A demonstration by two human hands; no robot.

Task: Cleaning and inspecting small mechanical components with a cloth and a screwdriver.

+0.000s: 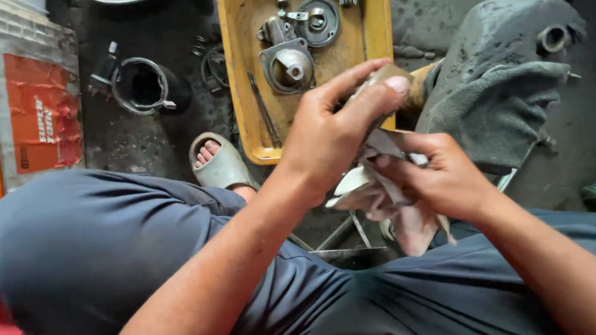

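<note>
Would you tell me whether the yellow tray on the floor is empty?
No, the yellow tray holds several grey metal parts, beyond the left hand and right hand gripping a rag.

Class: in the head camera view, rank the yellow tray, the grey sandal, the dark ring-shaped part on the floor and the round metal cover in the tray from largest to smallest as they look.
1. yellow tray, though partly cut off and covered
2. grey sandal and ring-shaped part: too alike to rank
3. round metal cover
</note>
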